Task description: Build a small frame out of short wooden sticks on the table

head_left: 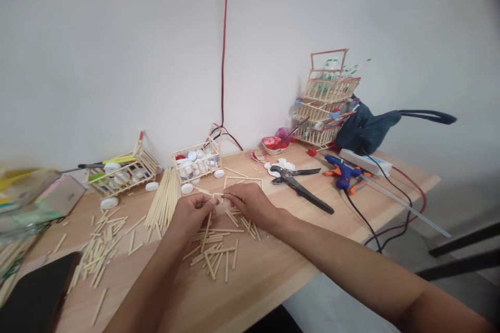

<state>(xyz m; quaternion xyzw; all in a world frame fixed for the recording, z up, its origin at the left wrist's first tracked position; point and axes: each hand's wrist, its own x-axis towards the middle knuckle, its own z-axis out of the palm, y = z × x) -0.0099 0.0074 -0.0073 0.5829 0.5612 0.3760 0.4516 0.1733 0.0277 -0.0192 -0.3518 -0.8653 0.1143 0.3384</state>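
Pinching stick (218, 195) btwn hands (253, 202), long axis prob. L-R.

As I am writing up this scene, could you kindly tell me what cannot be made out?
Head view throughout:
Small sticks: gripped ends, covered by left hand and right hand.
Black slab: cut off by left and bottom edges.
Yellow object: too blurred to identify.
Dark blue pouch: contents, hidden by its cloth.

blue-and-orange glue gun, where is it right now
In the head view, the blue-and-orange glue gun lies toward the right of the wooden table, between the black-handled pliers and the long white power strip.
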